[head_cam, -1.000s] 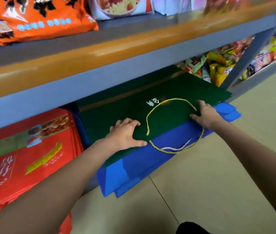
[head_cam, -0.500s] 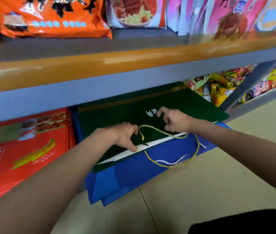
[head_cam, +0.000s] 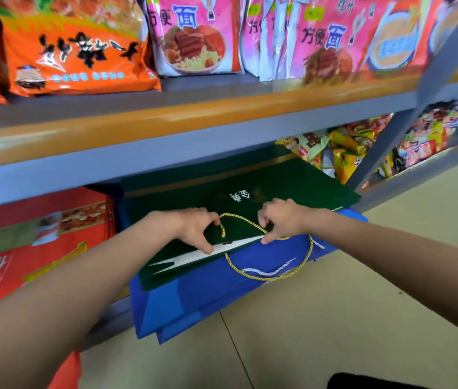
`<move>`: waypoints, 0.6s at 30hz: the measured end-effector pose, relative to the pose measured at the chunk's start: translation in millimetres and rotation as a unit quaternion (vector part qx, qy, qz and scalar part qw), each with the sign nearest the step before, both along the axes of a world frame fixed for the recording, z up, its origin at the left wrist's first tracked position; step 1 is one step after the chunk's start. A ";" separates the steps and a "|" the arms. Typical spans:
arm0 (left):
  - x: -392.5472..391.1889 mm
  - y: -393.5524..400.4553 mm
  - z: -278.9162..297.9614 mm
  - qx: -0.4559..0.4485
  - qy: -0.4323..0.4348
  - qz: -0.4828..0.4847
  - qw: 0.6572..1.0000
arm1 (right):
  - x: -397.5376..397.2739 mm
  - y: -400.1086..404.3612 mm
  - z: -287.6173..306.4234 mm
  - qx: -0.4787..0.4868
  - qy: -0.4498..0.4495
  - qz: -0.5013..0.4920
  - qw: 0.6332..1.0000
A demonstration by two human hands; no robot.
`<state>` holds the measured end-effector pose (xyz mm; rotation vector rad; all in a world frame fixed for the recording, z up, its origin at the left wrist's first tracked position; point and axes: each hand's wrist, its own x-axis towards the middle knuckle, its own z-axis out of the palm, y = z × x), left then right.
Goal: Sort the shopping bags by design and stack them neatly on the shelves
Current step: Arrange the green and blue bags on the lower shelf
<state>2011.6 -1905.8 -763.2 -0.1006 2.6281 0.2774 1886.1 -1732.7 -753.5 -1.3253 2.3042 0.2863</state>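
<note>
Lower shelf (head_cam: 104,324): top bag (head_cam: 250,189) lies on overhanging bag stack (head_cam: 199,299); boxes (head_cam: 40,234) left, snack packets (head_cam: 343,153) right.

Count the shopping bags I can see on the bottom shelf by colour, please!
Green bags: 1 on top; any beneath can't be told
Blue bags: at least 2 edges showing
Red bags: 1 visible face
Total: at least 4
</note>
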 end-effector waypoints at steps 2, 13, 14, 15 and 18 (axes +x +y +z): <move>0.7 4.2 -7.0 -0.022 -0.008 -0.019 1.000 | 8.0 -3.5 -13.6 -0.050 0.022 0.030 0.998; 1.5 18.9 -15.5 -0.058 0.056 -0.021 0.996 | -46.5 47.5 57.6 -0.360 -0.132 -0.180 0.906; -3.3 21.3 -14.6 -0.054 0.078 -0.017 0.995 | -53.6 54.2 62.8 -0.372 -0.143 -0.193 0.896; -7.7 23.9 -13.6 -0.049 0.097 -0.012 0.994 | -57.8 59.6 66.9 -0.378 -0.148 -0.199 0.892; -16.6 28.6 -12.9 -0.043 0.118 -0.011 0.992 | -58.7 67.6 71.6 -0.376 -0.143 -0.182 0.897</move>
